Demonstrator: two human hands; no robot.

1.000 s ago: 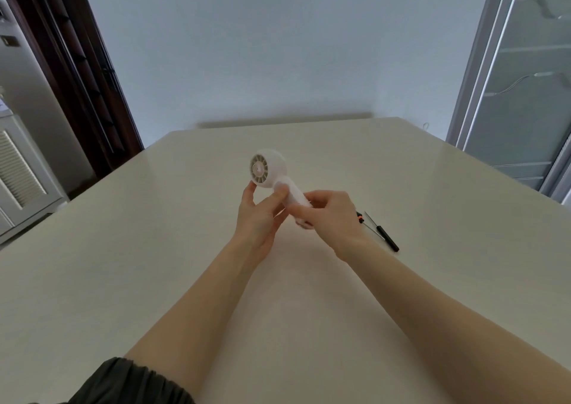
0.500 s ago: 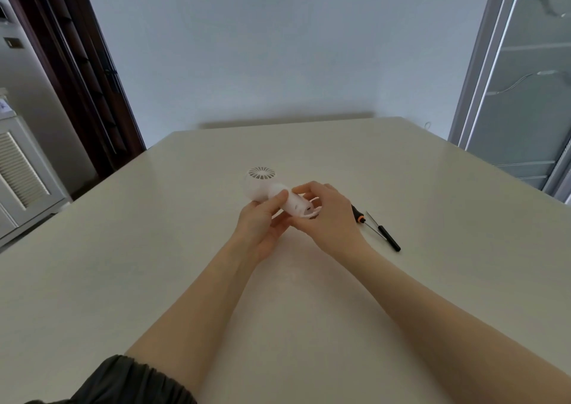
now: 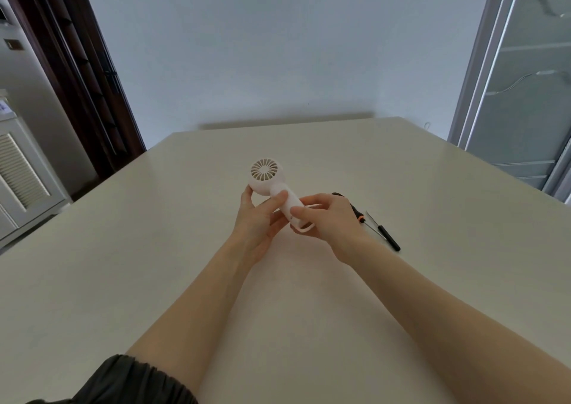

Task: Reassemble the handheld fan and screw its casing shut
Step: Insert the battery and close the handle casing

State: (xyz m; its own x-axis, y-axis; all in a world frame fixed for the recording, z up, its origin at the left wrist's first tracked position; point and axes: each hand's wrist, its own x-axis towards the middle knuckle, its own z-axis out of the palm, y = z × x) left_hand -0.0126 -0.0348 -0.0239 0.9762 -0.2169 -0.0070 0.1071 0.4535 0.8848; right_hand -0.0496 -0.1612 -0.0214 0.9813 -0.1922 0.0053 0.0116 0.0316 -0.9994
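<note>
Both hands hold a small white handheld fan (image 3: pixel 272 187) up over the middle of a cream-coloured table (image 3: pixel 154 249), the round head tilted away to the far left and its slotted grille facing up toward the person. The left hand (image 3: pixel 258 221) cups the fan where the head meets the handle, thumb pressed on the top of the handle and the other fingers curled up behind the head, so the fingers are closed around it. The right hand (image 3: pixel 332 218) grips the near end of the handle, thumb on top and fingers wrapped under it; a thin white loop (image 3: pixel 304 228) sticks out from the bottom of the handle just below that thumb. On the table to the right of the right hand lie two slim tools: a screwdriver with a black and orange handle (image 3: pixel 357 213), partly hidden behind the hand, and just beside it a thin black-handled screwdriver (image 3: pixel 386 235) with its metal shaft pointing to the far side. A dark gathered sleeve (image 3: pixel 133 382) shows on the left arm at the near edge.
</note>
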